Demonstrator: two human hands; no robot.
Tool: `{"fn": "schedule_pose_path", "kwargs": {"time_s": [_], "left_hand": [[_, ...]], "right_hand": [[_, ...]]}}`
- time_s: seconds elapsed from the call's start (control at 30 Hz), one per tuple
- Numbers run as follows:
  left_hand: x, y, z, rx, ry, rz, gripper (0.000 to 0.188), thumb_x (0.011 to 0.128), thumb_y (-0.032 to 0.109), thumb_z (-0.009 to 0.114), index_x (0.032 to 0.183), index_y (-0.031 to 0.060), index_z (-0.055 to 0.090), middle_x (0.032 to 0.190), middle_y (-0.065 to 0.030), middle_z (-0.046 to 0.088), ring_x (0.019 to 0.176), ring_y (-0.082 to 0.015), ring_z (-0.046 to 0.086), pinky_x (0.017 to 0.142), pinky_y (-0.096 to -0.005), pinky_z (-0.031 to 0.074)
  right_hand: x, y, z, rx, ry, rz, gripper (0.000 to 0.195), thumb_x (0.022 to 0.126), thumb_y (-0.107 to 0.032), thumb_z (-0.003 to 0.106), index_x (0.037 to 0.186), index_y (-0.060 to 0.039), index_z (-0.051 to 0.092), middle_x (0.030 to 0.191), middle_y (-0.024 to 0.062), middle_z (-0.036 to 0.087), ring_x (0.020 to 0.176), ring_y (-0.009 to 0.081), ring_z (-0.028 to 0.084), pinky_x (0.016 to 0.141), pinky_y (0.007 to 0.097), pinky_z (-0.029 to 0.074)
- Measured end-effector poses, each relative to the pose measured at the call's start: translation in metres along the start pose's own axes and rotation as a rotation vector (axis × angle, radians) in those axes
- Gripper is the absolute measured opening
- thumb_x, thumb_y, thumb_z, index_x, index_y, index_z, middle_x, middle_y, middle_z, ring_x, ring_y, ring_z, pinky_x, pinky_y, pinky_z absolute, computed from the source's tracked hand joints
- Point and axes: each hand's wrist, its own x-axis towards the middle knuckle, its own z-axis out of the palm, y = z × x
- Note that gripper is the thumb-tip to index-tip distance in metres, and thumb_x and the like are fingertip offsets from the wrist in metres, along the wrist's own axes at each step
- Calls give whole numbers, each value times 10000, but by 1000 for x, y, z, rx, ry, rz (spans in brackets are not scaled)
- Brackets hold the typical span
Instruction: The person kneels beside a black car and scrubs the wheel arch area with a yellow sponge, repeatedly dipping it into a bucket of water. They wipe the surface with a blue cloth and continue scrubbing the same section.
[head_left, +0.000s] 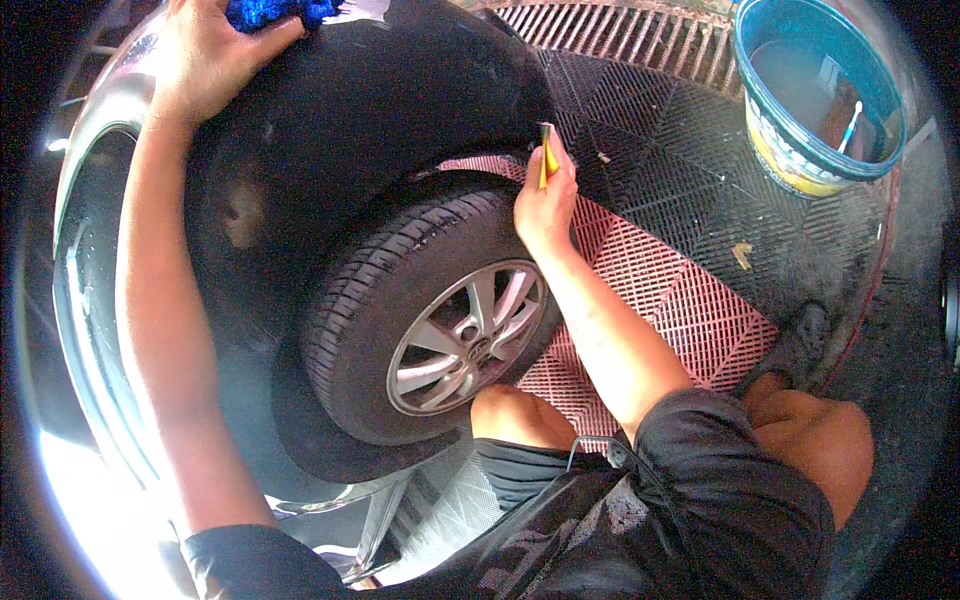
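At the upper left, my left hand (210, 56) grips a blue microfibre cloth or wash mitt (277, 11) against the dark, glossy body panel (345, 90) of a car. My right hand (549, 191) is closed around a thin yellow and dark item (550, 161), whose kind I cannot tell, near the front edge of the wheel arch. Below and between my arms is the car's tyre (375, 285), with a silver alloy wheel rim (435, 337). Part of the blue item is cut off by the picture's top edge.
A blue bucket (817, 161) of cloudy water stands at the upper right, with a white and blue brush handle (850, 127) leaning inside. Black and pink plastic grating tiles (675, 300) cover the floor. A metal drain grate (637, 34) runs along the top. My knees are beside the wheel.
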Motion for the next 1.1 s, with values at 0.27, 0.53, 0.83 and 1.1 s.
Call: {"fn": "schedule_pose_path", "kwargs": {"time_s": [0.27,0.53,0.83,1.1], "left_hand": [[-9,-23,-11,-63,-26,-62,363,612,257,816,922,99,713,1031,-72,644,1084,-265,570,976,-420,451],[-8,-5,-11,-2,-29,-28,376,609,255,816,932,93,709,1062,-73,656,1098,-271,578,982,-425,451],[-9,16,-10,41,-33,-105,351,599,231,820,905,89,721,1049,-79,659,1101,-267,586,991,-426,454],[2,15,8,9,34,-99,320,594,147,799,887,74,692,1051,-94,649,1092,-281,595,981,-430,467]], "right_hand": [[-11,-21,-11,-210,-182,-192,813,825,-78,757,1567,-71,424,1603,176,458,1465,424,419,1176,541,314],[2,-35,-19,-250,-248,-192,782,856,-80,718,1574,-62,411,1630,196,410,1493,438,373,1191,546,308],[37,-26,-5,-81,-207,-263,721,927,-75,607,1596,-20,345,1649,212,370,1505,442,363,1222,537,279],[31,-32,-16,-124,-179,-239,739,916,-23,589,1607,-20,325,1663,234,331,1547,441,286,1222,580,265]]}}
